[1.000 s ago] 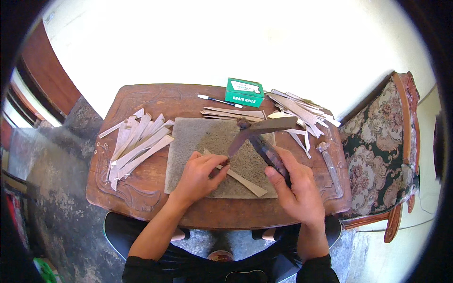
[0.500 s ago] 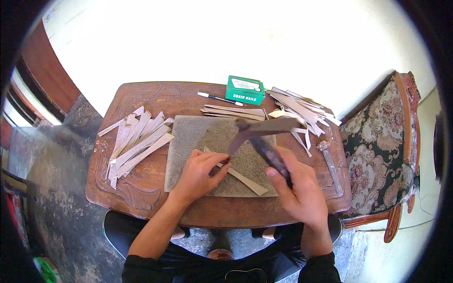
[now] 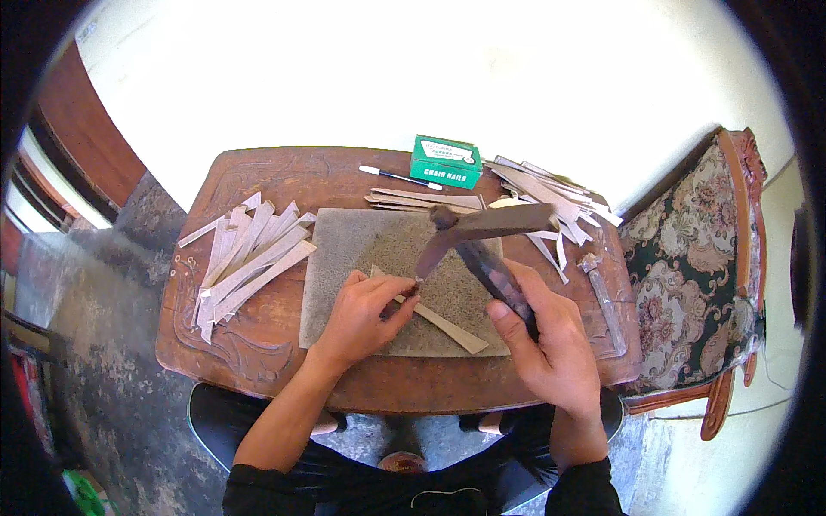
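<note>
My right hand is closed around the dark handle of a hammer. One narrow end of the hammer's long iron head points down close to my left fingertips. My left hand is pinched at the middle of a thin, pale strip, flared at its end, lying aslant on a grey slab. Something small and dark shows at those fingertips, too small to make out. Part of the strip is hidden under the left fingers.
A pile of similar strips lies on the left of the carved wooden table. At the back are a green box, a pen and more strips. Another hammer lies at right, near a flowered chair.
The hammer was blurred and now shows sharply, its head tilted a little differently at nearly the same height. My left hand and the strip have stayed in place.
</note>
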Demonstrator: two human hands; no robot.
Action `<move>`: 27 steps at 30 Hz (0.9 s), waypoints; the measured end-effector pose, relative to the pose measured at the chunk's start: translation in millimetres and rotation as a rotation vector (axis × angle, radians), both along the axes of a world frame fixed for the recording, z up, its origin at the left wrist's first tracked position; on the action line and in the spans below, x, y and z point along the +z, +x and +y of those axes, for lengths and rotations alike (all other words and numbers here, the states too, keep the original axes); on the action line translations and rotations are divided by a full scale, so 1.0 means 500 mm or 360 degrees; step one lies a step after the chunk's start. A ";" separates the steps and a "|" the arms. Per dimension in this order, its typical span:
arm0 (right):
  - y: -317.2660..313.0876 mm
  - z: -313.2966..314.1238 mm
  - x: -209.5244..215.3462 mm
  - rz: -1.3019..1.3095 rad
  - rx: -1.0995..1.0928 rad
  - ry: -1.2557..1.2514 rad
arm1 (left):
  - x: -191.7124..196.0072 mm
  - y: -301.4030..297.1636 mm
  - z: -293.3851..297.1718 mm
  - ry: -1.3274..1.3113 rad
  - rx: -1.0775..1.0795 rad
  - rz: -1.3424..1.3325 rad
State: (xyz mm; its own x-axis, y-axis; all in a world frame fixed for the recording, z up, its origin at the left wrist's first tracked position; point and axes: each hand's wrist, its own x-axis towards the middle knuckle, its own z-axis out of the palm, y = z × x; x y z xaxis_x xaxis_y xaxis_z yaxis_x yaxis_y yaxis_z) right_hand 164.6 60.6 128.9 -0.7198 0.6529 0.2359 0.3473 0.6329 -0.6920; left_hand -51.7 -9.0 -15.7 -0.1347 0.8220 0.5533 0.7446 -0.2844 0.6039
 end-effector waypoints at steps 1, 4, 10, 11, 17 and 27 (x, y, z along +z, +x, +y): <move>0.000 -0.005 -0.003 0.0044 -0.0018 -0.0018 | 0.000 0.000 0.000 -0.0005 -0.0001 -0.0003; -0.003 -0.004 -0.008 -0.0037 -0.0041 -0.0038 | 0.002 0.001 0.001 -0.0019 -0.0013 -0.0019; 0.001 -0.014 -0.009 0.0026 -0.0113 -0.0068 | 0.001 0.002 -0.001 -0.0017 -0.0011 -0.0021; 0.000 -0.016 -0.011 0.0014 -0.0136 -0.0089 | 0.001 0.001 0.000 -0.0019 -0.0012 -0.0010; -0.003 -0.002 -0.051 0.0148 -0.0112 -0.0342 | 0.001 -0.002 -0.006 -0.0071 0.0031 -0.0087; -0.065 0.006 -0.257 0.0885 -0.0301 -0.1476 | -0.007 -0.009 0.011 -0.0253 0.0038 -0.0601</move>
